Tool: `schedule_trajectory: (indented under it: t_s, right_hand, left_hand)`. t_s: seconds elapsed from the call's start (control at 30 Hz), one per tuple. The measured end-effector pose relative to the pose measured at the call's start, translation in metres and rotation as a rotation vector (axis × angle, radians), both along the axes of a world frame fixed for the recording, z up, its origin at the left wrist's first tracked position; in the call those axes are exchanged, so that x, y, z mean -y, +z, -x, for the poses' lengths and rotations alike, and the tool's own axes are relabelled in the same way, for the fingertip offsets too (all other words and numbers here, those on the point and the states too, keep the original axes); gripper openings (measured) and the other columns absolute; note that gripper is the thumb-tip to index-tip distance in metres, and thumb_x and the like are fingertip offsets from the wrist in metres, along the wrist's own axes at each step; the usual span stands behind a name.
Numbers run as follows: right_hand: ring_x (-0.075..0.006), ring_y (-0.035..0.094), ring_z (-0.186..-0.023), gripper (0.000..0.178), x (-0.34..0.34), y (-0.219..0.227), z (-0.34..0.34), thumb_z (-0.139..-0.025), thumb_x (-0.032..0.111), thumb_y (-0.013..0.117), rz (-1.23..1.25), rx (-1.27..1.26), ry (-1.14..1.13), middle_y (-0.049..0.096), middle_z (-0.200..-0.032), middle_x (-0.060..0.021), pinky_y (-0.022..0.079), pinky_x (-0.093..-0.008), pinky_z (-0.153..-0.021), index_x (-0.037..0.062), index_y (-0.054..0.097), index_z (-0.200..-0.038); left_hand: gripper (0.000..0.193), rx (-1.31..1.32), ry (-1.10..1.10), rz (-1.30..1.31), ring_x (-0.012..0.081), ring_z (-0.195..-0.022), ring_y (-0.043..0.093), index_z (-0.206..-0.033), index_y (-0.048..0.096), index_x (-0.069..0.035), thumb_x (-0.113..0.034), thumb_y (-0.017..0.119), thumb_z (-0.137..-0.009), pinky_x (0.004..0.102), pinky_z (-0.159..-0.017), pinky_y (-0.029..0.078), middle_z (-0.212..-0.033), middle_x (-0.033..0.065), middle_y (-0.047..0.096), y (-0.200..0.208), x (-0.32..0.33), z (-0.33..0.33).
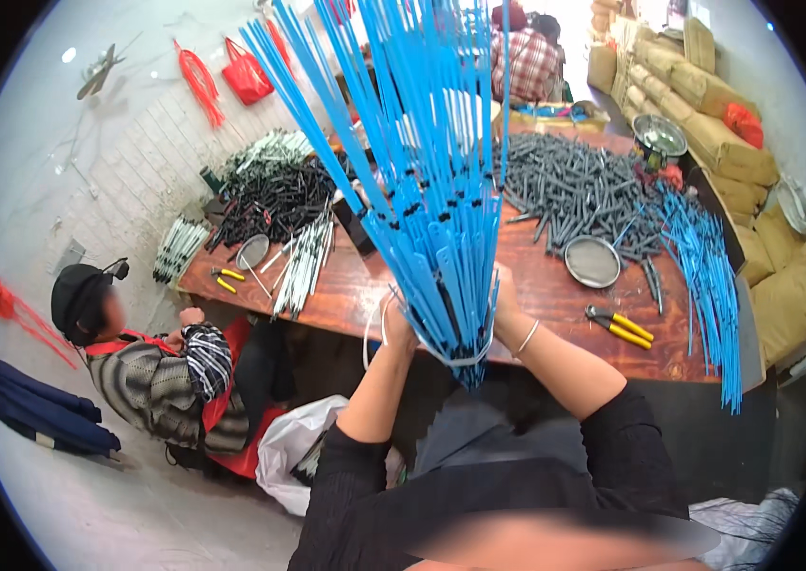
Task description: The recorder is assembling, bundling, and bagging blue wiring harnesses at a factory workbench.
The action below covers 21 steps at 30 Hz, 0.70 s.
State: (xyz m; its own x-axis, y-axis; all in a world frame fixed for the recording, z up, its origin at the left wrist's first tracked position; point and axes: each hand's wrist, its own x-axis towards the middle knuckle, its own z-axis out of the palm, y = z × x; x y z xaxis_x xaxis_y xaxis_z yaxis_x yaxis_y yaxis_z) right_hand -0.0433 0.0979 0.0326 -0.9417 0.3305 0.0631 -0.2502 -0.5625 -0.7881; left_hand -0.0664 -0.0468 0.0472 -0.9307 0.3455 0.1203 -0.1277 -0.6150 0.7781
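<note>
A large bundle of long, thin blue plastic rods [441,257] with black fittings stands upright in front of me and fans out toward the top. A white tie [465,360] wraps round its lower end. From the left side, my left hand [397,325] grips the bundle low down, and a loose white strip [368,347] hangs beside that wrist. My right hand [506,297] closes on the other side of it, a bracelet on its wrist. The bundle hides most of the fingers of both hands.
Grey plastic parts [574,181] lie heaped on the wooden table [536,328], with loose blue rods [707,285] at its right. Yellow-handled pliers [626,328] and a round metal sieve [592,262] are nearer. Black parts [265,200] and white rods [306,271] lie left, where a co-worker [165,371] sits.
</note>
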Motion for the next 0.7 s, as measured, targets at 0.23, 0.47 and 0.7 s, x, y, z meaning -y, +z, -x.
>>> schedule_trajectory:
  t_s: [0.23, 0.47, 0.7]
  right_hand:
    - [-0.017, 0.059, -0.073, 0.017, -0.068, -0.015, 0.052, -0.08, 0.002, 0.049, -0.214, -0.194, 0.008, 0.063, -0.084, -0.0052, 0.049, -0.0279, -0.067, -0.0007, 0.063, -0.089]
    - [-0.0203, 0.058, -0.091, 0.027, -0.087, -0.056, 0.061, -0.087, 0.01, 0.047, -0.066, -0.192, 0.162, 0.058, -0.107, -0.0097, 0.049, -0.0336, -0.08, 0.0005, 0.054, -0.112]
    - [-0.0226, 0.055, -0.097, 0.031, -0.094, -0.097, 0.079, -0.09, 0.017, 0.045, -0.008, -0.118, 0.306, 0.058, -0.106, -0.0114, 0.045, -0.0357, -0.087, 0.0016, 0.051, -0.115]
  left_hand:
    - [0.02, -0.425, 0.134, 0.33, 0.014, -0.079, 0.058, -0.099, 0.057, -0.003, -0.018, 0.048, -0.088, 0.029, -0.07, 0.047, -0.088, 0.0045, 0.061, -0.086, -0.047, 0.116]
    - [0.033, -0.178, -0.327, 0.138, 0.0171, -0.084, 0.06, -0.114, 0.053, -0.005, -0.024, 0.051, -0.087, 0.0334, -0.077, 0.05, -0.101, 0.0066, 0.06, -0.078, -0.061, 0.113]
    - [0.02, -0.269, -0.197, 0.28, 0.0109, -0.07, 0.053, -0.088, 0.059, -0.002, -0.02, 0.051, -0.087, 0.026, -0.065, 0.045, -0.08, 0.0016, 0.059, -0.042, -0.066, 0.085]
